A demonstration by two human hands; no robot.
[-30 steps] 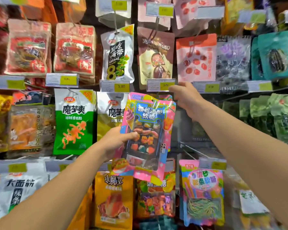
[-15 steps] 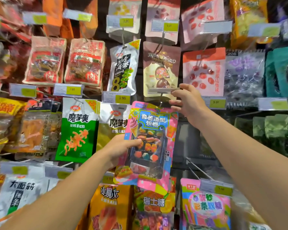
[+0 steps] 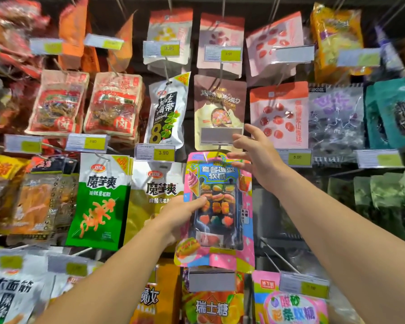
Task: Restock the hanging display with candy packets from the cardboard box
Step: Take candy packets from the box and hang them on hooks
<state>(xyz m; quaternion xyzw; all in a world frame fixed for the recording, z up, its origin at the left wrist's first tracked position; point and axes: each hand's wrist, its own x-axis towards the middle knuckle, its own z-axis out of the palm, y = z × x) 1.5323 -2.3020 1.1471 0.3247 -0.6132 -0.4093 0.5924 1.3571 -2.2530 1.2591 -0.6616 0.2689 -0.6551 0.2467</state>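
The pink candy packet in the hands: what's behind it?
Behind the pink candy packet, another packet's edge shows on its right, with a bare hook beyond. The rest is covered.

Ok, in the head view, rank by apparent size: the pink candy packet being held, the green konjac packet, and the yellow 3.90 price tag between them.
1. pink candy packet, though it is nearer the camera, which may inflate it
2. green konjac packet, close behind
3. 3.90 price tag, clearly smallest

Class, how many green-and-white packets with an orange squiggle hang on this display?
1: the green-and-white packet hangs in the middle row, left of the yellow packet. More may hang hidden behind it.
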